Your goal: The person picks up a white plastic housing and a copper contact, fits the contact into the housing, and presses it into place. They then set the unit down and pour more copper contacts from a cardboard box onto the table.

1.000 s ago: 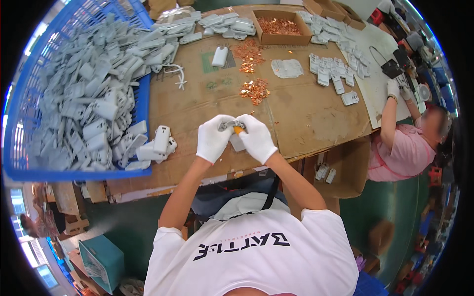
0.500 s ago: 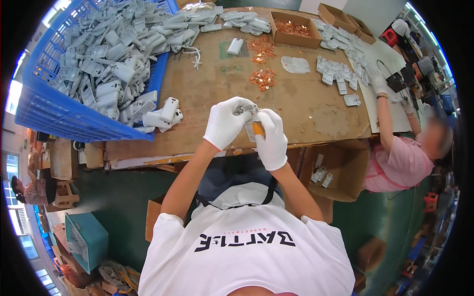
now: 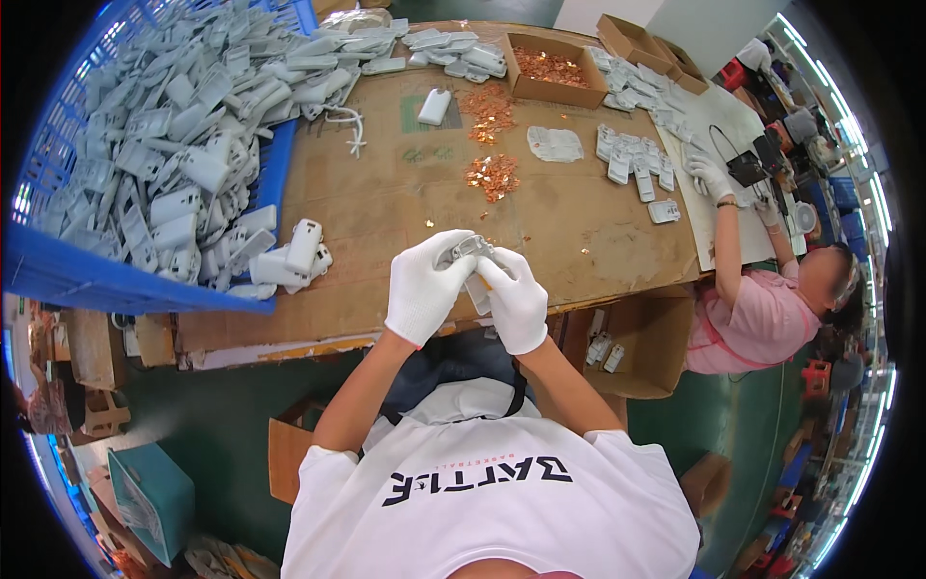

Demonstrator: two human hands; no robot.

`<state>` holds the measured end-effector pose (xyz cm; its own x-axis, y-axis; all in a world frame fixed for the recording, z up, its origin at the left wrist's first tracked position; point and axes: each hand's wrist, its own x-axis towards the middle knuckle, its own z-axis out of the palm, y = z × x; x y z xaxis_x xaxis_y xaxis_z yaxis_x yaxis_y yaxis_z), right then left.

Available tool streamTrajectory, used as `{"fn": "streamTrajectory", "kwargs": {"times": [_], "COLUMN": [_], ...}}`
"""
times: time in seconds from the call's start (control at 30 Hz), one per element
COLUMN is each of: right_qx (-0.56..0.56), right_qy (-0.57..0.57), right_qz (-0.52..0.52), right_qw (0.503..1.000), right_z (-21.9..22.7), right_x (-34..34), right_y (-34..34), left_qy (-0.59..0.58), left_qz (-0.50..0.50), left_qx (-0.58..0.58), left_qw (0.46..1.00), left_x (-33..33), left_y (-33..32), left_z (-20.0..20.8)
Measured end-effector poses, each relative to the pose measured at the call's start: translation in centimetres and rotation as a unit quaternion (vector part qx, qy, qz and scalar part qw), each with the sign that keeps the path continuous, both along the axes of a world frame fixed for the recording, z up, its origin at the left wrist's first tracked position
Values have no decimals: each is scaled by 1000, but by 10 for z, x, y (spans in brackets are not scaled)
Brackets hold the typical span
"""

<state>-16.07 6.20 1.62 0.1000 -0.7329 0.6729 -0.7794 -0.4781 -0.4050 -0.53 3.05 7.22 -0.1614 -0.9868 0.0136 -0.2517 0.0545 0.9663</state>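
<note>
Above the near edge of the table, my left hand [image 3: 424, 291] in a white glove grips a small grey-white plastic housing [image 3: 478, 294] at its upper end. My right hand [image 3: 514, 303], gloved too, pinches the same housing from the other side, thumb close to the left thumb. A bit of orange shows by the right fingers; whether it is on the glove or the part I cannot tell. Beyond my hands lie loose piles of small copper-coloured metal pieces [image 3: 493, 178]. One white housing [image 3: 434, 106] rests by itself left of the piles.
A blue crate [image 3: 145, 280] heaped with housings stands at the left. Cardboard box [image 3: 555, 93] at the back holds copper pieces. Rows of housings [image 3: 632, 154] lie at the right, beside a clear plastic bag [image 3: 555, 144]. A co-worker in pink [image 3: 762, 318] sits far right; an open carton [image 3: 656, 343] is below the table edge.
My two hands have come closer together on the housing, and the right fingers now reach further over it. The orange patch shows less. My view has shifted slightly.
</note>
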Motion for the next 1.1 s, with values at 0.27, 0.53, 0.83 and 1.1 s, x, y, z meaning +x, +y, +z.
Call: {"fn": "streamTrajectory", "kwargs": {"times": [0.27, 0.53, 0.83, 1.1], "right_qx": [27, 27, 4, 207], "right_qy": [-14, 132, 240, 283], "right_qz": [-195, 9, -4, -33], "right_qw": [980, 991, 971, 936], "right_z": [-11, -3, -51, -18], "right_x": [-204, -154, -104, -94], "right_y": [-142, -163, -151, -155], "left_qy": [-593, -628, -179, -231], "left_qz": [214, 158, 38, 79], "left_qx": [-157, -37, -212, -73], "left_qw": [760, 761, 960, 967], "left_x": [85, 131, 62, 76], "left_y": [-37, -63, -101, -90], "left_z": [-31, -57, -73, -75]}}
